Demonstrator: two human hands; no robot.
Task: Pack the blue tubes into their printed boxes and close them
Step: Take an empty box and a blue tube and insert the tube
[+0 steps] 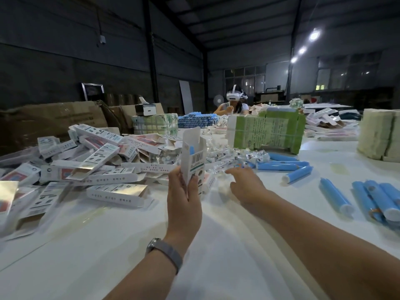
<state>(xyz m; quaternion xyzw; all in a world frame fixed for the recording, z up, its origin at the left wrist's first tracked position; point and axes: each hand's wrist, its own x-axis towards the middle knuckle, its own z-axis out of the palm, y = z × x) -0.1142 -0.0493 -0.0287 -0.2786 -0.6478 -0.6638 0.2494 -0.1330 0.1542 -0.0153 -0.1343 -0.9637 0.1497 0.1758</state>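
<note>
A printed box (193,158) is held upright over the white table (108,245) by the left hand (184,198), whose fingers and thumb are wrapped round its lower half. Its top flap is open, and a bit of blue can be seen inside, so a blue tube seems to be in it already. The step in hand looks like filling this box, with closing not yet done. The right hand (246,184) is stretched out with loose fingers and nothing is held in it; it is near a heap of small clear packets (229,158). One packet may be wanted next, and then the flap must be tucked in. More blue tubes (337,199) are lying to the right, well apart from the box. A big pile of boxes (91,161) is spread on the left. Bare table is left in front for the hands to be moved about.
</note>
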